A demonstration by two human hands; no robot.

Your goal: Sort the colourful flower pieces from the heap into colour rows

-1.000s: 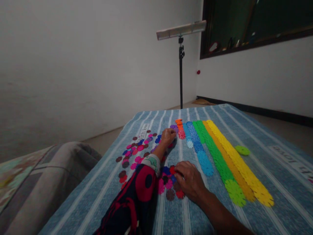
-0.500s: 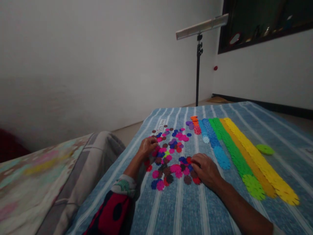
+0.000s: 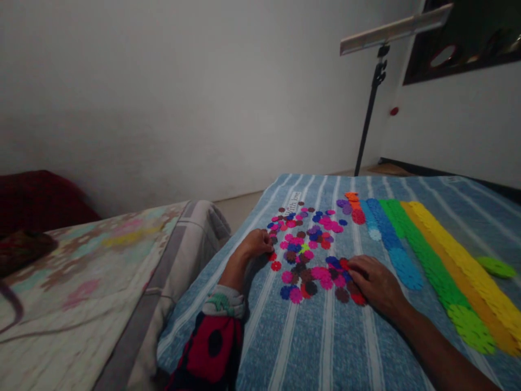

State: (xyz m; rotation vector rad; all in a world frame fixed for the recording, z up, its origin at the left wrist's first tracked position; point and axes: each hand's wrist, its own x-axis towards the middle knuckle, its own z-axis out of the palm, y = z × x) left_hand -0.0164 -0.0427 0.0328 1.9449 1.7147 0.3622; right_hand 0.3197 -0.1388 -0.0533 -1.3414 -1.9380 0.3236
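Loose snowflake discs [image 3: 321, 273] in pink, blue, brown, red and purple lie scattered over a striped blue cloth [image 3: 309, 347]. My left hand [image 3: 257, 243] is at the left edge of the scatter, fingers pinched together; what they hold, if anything, is hidden. At the scatter's right side my right hand [image 3: 376, 279] rests low with curled fingers, its tips against a red disc [image 3: 344, 264]. Whether it grips that disc is unclear. Further right run long overlapping rows of discs: a blue row [image 3: 385, 225], a green row [image 3: 431, 269] and a yellow row [image 3: 459, 255].
A short orange-red row [image 3: 354, 205] lies by purple discs [image 3: 344, 206] toward the back. One lime green disc [image 3: 495, 267] sits at the far right. Left of the cloth is a bed [image 3: 122, 260] with a floral cover. Behind stands a lamp on a pole [image 3: 368, 119].
The view has turned left, so everything appears further right. My left hand has drawn back leftward and nearer, from among the discs to their edge. My right hand stays beside the same discs.
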